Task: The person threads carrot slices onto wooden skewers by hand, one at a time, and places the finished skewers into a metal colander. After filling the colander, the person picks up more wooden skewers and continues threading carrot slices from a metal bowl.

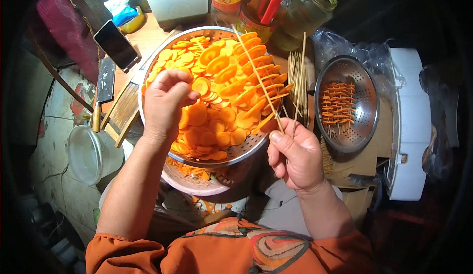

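My right hand (295, 151) pinches the lower ends of several thin wooden skewers (261, 79). Some skewers carry rows of orange carrot slices (246, 96), and one long skewer in front looks bare. My left hand (170, 99) is raised over the left part of the large metal colander (236, 159), fingers curled toward the thumb; a carrot slice (200, 85) shows right beside its fingertips, and whether the fingers touch it is unclear. Loose carrot slices (202, 131) fill the colander beneath both hands.
At the right, a smaller colander (364, 133) holds loaded skewers (338, 104). Bare skewers (297, 77) lie beside the large colander. A cleaver (106, 80), phone (116, 45) and wooden slicer (124, 109) are at the left; a white bucket (93, 155) stands below. Jars (308, 15) are behind.
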Motion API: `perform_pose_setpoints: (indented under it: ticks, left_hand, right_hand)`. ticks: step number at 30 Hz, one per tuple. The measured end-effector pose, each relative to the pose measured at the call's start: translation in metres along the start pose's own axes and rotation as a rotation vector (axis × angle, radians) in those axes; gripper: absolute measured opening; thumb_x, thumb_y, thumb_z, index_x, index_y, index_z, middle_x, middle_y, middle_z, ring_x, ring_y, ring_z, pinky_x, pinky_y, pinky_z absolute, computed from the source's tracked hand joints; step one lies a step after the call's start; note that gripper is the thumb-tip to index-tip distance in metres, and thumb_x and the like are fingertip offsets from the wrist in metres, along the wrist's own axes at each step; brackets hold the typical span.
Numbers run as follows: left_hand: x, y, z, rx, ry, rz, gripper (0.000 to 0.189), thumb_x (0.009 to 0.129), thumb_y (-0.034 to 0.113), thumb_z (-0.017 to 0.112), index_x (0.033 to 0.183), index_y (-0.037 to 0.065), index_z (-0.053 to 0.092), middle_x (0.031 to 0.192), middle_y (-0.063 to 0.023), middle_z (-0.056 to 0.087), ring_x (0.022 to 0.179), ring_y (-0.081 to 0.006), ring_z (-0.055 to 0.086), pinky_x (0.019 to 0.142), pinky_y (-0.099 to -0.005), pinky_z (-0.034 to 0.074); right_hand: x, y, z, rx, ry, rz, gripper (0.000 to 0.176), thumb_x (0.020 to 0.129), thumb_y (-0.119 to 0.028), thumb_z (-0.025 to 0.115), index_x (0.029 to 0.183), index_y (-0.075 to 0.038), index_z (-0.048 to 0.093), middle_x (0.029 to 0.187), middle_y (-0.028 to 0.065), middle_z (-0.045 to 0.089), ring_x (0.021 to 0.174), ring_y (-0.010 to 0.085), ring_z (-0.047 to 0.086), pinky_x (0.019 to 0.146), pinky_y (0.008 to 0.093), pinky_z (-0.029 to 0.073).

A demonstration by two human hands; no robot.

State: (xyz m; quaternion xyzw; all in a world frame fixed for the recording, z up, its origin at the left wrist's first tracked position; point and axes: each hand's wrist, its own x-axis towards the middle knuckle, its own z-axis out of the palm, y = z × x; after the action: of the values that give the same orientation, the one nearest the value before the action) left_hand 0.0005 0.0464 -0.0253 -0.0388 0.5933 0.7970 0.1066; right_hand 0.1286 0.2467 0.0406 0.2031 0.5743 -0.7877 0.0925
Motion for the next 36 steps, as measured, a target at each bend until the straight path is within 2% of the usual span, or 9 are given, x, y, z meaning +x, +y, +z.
perform_pose_setpoints:
  ticks: [3,5,8,12,15,18,20,24,36]
  left_hand:
    - [-0.011,-0.029,0.014,0.590,-0.192,0.099,0.010,0.076,0.006,0.058,0.084,0.004,0.064,0.074,-0.0048,0.063,0.069,-0.0134,0.062,0.062,-0.0274,0.050]
    - [-0.025,-0.041,0.026,0.968,-0.429,0.117,0.017,0.073,0.015,0.065,0.089,0.011,0.067,0.083,-0.0117,0.064,0.073,-0.0260,0.064,0.065,-0.0349,0.051]
    - [-0.044,-0.044,0.046,1.550,-0.539,0.236,0.017,0.074,0.020,0.061,0.084,0.006,0.062,0.082,-0.0125,0.061,0.076,-0.0265,0.065,0.062,-0.0380,0.052]
    - [-0.048,-0.061,0.051,1.615,-0.545,0.299,0.016,0.077,0.021,0.057,0.080,0.006,0.060,0.078,-0.0131,0.059,0.075,-0.0264,0.065,0.061,-0.0374,0.052]
    - [-0.046,-0.069,0.048,1.545,-0.523,0.305,0.036,0.074,0.038,0.064,0.094,0.007,0.061,0.079,-0.0194,0.062,0.068,-0.0325,0.063,0.060,-0.0409,0.052]
    - [-0.035,-0.056,0.044,1.290,-0.501,0.349,0.009,0.077,0.012,0.057,0.083,0.005,0.058,0.081,-0.0137,0.062,0.068,-0.0261,0.064,0.056,-0.0336,0.052]
    - [-0.011,-0.025,0.038,0.682,-0.359,-0.295,0.008,0.079,0.005,0.057,0.087,0.004,0.055,0.082,-0.0106,0.062,0.066,-0.0217,0.063,0.056,-0.0307,0.052]
    - [0.019,0.005,-0.003,-0.225,0.056,-0.268,0.017,0.078,0.002,0.061,0.091,0.008,0.051,0.083,-0.0056,0.062,0.064,-0.0155,0.061,0.059,-0.0291,0.053]
    - [0.017,0.038,-0.027,-0.312,0.141,-0.154,0.016,0.079,0.004,0.061,0.093,0.006,0.054,0.089,-0.0073,0.062,0.072,-0.0159,0.062,0.065,-0.0261,0.053]
  right_hand:
    - [0.000,-0.001,0.001,0.025,0.003,-0.012,0.018,0.091,-0.014,0.050,0.100,0.001,0.052,0.059,0.0034,0.054,0.038,0.0052,0.042,0.036,0.0154,0.034]
    - [0.000,0.000,0.000,0.031,-0.011,0.001,0.017,0.091,-0.012,0.050,0.101,0.001,0.051,0.058,0.0036,0.054,0.037,0.0051,0.042,0.035,0.0152,0.034]
    - [-0.002,0.000,0.001,0.030,-0.017,0.004,0.018,0.091,-0.012,0.050,0.102,0.001,0.051,0.058,0.0034,0.055,0.037,0.0049,0.042,0.036,0.0152,0.034]
    - [-0.003,0.000,-0.001,0.029,-0.021,0.000,0.017,0.091,-0.013,0.050,0.101,0.001,0.051,0.058,0.0032,0.055,0.038,0.0045,0.041,0.036,0.0153,0.034]
    - [-0.003,0.000,-0.003,0.003,-0.013,0.000,0.018,0.091,-0.013,0.051,0.102,0.001,0.051,0.058,0.0029,0.055,0.038,0.0042,0.041,0.036,0.0153,0.034]
    - [-0.005,-0.003,-0.003,-0.024,-0.037,0.001,0.018,0.090,-0.013,0.051,0.101,0.001,0.051,0.058,0.0027,0.055,0.038,0.0036,0.041,0.036,0.0149,0.032]
    - [-0.006,-0.004,-0.004,-0.038,-0.040,0.015,0.018,0.090,-0.013,0.051,0.100,0.002,0.052,0.059,0.0026,0.055,0.039,0.0033,0.041,0.036,0.0147,0.032]
    - [-0.008,-0.005,-0.005,-0.123,-0.091,0.065,0.024,0.091,-0.016,0.051,0.104,0.004,0.053,0.062,0.0009,0.055,0.042,0.0014,0.040,0.038,0.0136,0.033]
    - [-0.004,0.001,0.004,-0.137,-0.111,0.090,0.023,0.091,-0.015,0.051,0.104,0.004,0.054,0.062,0.0016,0.055,0.041,0.0015,0.040,0.038,0.0136,0.032]
